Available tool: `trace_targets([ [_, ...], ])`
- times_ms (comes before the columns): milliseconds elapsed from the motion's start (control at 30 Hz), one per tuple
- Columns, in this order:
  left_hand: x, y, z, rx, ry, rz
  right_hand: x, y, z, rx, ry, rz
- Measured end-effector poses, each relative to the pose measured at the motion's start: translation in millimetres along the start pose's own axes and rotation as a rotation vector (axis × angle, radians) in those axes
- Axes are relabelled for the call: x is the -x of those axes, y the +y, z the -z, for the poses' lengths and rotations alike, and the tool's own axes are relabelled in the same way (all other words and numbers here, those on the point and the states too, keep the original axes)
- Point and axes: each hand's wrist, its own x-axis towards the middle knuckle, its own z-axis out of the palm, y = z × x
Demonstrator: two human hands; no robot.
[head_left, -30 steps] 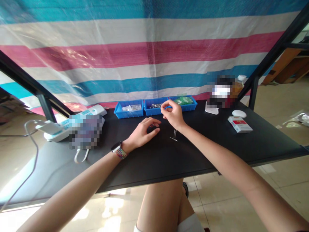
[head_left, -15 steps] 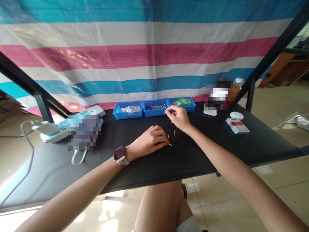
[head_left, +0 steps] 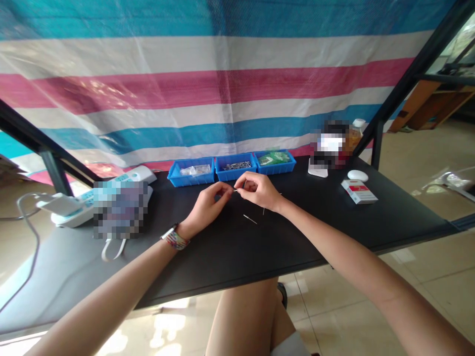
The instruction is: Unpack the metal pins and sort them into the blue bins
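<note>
My left hand (head_left: 205, 206) and my right hand (head_left: 257, 190) meet above the black table (head_left: 237, 247), fingertips pinched together on a small thin metal pin (head_left: 236, 190) held between them. Another thin metal pin (head_left: 250, 219) lies loose on the table just below my right hand. A watch with a beaded band sits on my left wrist. Behind my hands stand three blue trays: the left blue tray (head_left: 191, 172) holds clear bags, the middle blue tray (head_left: 235, 167) holds small metal parts, and the right blue tray (head_left: 275, 162) holds green pieces.
A white power strip (head_left: 85, 202) with a cable lies at the left beside a blurred patch. A red and white box (head_left: 358, 191), a white oval object (head_left: 357, 175) and a bottle (head_left: 356, 134) are at the right. A striped tarp (head_left: 208, 84) hangs behind.
My left hand rose off the table and my right hand came down and left from the trays. The two now pinch a pin together. One pin stays on the table.
</note>
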Motion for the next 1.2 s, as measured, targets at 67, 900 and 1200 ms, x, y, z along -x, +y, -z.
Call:
trace_targets([
  [67, -1, -1, 1.1, 0.018, 0.004, 0.016, 0, 2, -3, -0.007, 0.015, 0.03],
  [900, 0, -4, 4.6, -0.043, 0.05, 0.037, 3, 8, -11, -0.182, 0.02, -0.145],
  [1200, 14, 30, 5.6, -0.177, -0.321, -0.283, -33, 28, 18, 0.268, 0.39, -0.104],
])
